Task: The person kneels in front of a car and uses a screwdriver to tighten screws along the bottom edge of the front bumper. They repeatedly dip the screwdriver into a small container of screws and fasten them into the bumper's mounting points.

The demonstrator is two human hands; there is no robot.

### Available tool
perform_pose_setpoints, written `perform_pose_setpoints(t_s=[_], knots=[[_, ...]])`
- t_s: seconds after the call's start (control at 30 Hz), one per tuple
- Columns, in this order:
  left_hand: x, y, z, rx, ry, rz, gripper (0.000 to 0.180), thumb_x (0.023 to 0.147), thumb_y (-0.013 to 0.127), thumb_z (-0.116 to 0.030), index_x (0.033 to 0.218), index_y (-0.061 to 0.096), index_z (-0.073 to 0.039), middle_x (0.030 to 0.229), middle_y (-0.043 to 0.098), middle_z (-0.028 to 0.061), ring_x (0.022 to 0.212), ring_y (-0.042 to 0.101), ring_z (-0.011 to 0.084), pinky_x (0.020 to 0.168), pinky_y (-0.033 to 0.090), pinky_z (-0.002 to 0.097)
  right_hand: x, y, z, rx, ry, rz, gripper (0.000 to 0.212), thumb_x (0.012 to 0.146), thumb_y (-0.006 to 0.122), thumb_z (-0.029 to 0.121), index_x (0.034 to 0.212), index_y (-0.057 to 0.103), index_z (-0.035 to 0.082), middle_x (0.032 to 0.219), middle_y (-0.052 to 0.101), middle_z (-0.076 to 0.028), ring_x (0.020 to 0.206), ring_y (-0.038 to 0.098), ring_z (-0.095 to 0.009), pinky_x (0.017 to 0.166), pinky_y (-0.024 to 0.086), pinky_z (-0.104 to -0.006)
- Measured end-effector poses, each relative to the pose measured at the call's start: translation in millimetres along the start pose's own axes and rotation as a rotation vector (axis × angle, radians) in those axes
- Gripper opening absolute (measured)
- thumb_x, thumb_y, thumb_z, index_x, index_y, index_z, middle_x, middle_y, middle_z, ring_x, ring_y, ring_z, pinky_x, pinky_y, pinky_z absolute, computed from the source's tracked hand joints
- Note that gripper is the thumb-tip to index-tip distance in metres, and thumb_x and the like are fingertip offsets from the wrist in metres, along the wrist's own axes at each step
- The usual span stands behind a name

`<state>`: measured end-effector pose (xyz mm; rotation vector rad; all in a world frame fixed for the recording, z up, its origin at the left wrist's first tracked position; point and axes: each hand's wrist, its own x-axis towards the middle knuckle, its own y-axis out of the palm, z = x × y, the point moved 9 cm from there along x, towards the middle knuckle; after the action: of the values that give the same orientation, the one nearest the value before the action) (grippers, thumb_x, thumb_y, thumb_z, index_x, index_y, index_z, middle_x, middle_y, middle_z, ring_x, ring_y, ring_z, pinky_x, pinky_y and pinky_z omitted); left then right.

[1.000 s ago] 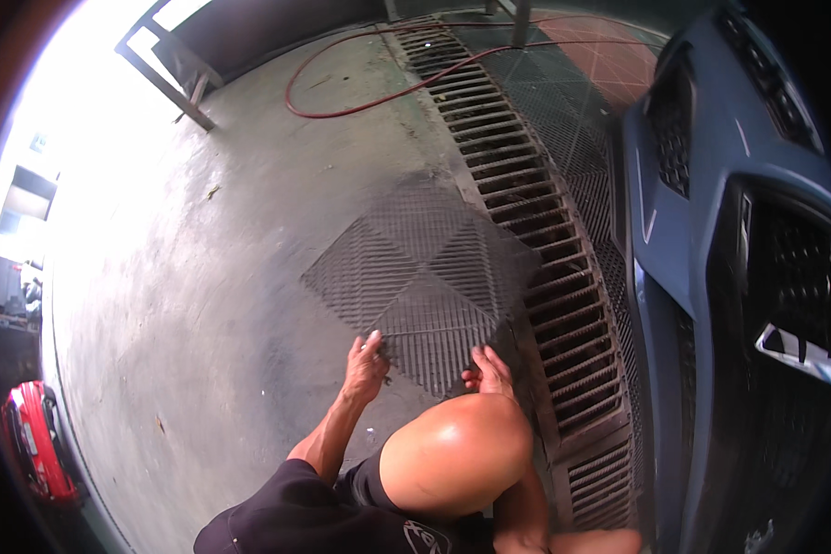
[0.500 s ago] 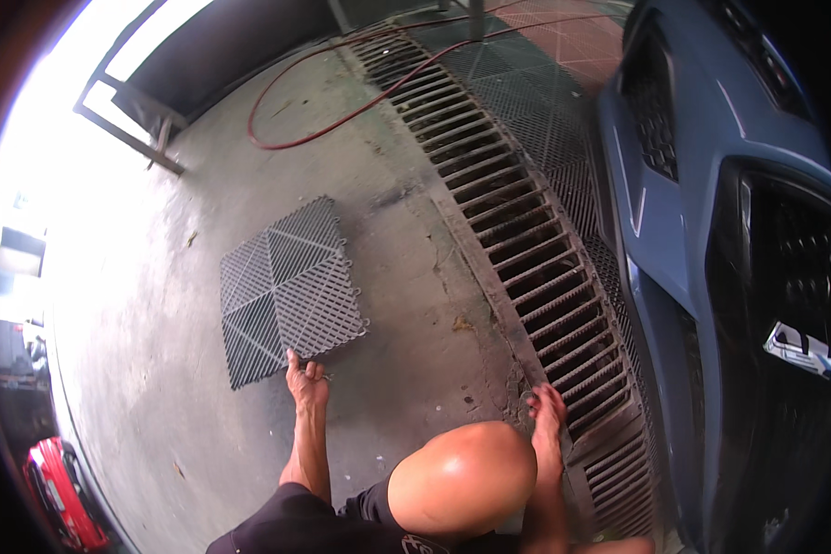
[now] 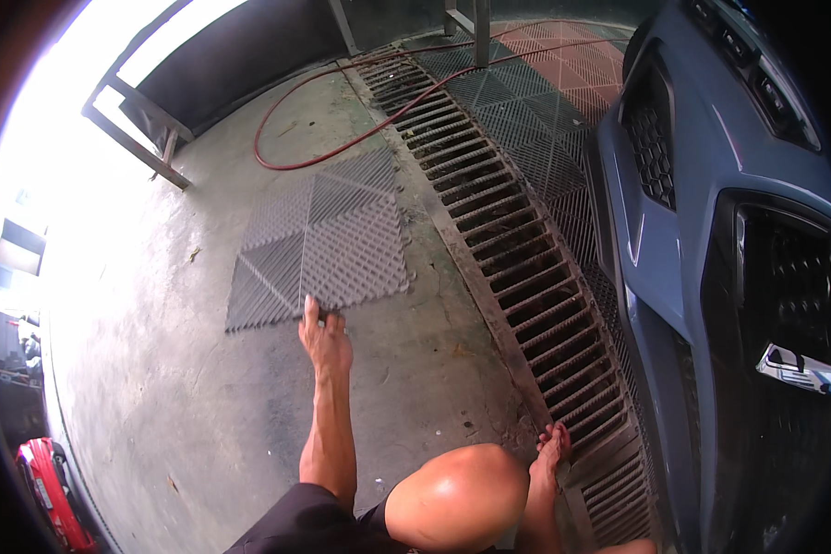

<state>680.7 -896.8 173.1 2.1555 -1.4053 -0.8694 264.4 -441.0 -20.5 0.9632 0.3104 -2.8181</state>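
Note:
A square of grey interlocking floor tiles, ribbed and latticed with loops along its edge, lies at or just above the concrete; the exact gap cannot be told. My left hand grips its near edge, thumb on top and the other fingers curled below, partly hidden. The tile square looks slightly blurred. At the near right, beside my bent knee, my right hand hangs close to the drain's edge. Its fingers are loosely bent, and nothing shows in them.
A rusty drain grate curves along the right side. Beyond it stands a blue-grey car front over dark tiles. A red hose loops at the back, near a metal stand. Something red sits lower left.
My left hand has moved the floor tiles away from me and to the right, toward the hose and the drain. My right hand has shifted slightly nearer.

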Motion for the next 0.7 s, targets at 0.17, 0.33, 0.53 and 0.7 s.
perform_pose_setpoints(t_s=[0.17, 0.33, 0.53, 0.7], knots=[[107.3, 105.7, -32.1, -0.008, 0.182, 0.144, 0.024, 0.103, 0.060, -0.019, 0.083, 0.049, -0.012, 0.075, 0.047, -0.0038, 0.055, 0.039, 0.0065, 0.048, 0.032, 0.0264, -10.5, 25.6, 11.5, 0.004, -0.030, 0.047, 0.026, 0.101, 0.064, 0.027, 0.122, 0.066, 0.011, 0.100, 0.069, -0.002, 0.065, 0.058, -0.008, 0.049, 0.040, -0.0210], [240.6, 153.2, -31.1, 0.246, -0.126, 0.049, 0.062, 0.094, 0.071, -0.051, 0.127, 0.051, -0.003, 0.081, 0.058, 0.0091, 0.057, 0.043, 0.0106, 0.047, 0.034, 0.0231, -16.7, 23.1, 30.6, 0.016, 0.119, 0.059, 0.030, 0.097, 0.069, 0.034, 0.120, 0.066, 0.015, 0.103, 0.070, 0.000, 0.075, 0.058, -0.009, 0.061, 0.042, -0.0221], [155.3, 166.0, 146.0, 0.702, -0.409, 0.397, 0.060, 0.095, 0.065, -0.051, 0.124, 0.051, -0.001, 0.084, 0.062, 0.0122, 0.060, 0.049, 0.0117, 0.050, 0.038, 0.0256, 60.4, -12.6, 82.2, 0.708, 0.143, 0.178, 0.028, 0.101, 0.062, 0.035, 0.120, 0.063, 0.014, 0.108, 0.069, 0.000, 0.086, 0.062, -0.012, 0.075, 0.048, -0.0316], [-72.7, 193.1, 290.8, 0.963, -0.680, 0.798, 0.026, 0.098, 0.049, -0.027, 0.103, 0.058, -0.003, 0.079, 0.062, 0.0099, 0.060, 0.049, 0.0139, 0.050, 0.038, 0.0289, 97.0, -63.2, 163.8, 1.185, -0.108, 0.384, 0.030, 0.099, 0.061, 0.028, 0.120, 0.066, 0.006, 0.123, 0.069, -0.009, 0.112, 0.064, -0.028, 0.102, 0.048, -0.0483]])
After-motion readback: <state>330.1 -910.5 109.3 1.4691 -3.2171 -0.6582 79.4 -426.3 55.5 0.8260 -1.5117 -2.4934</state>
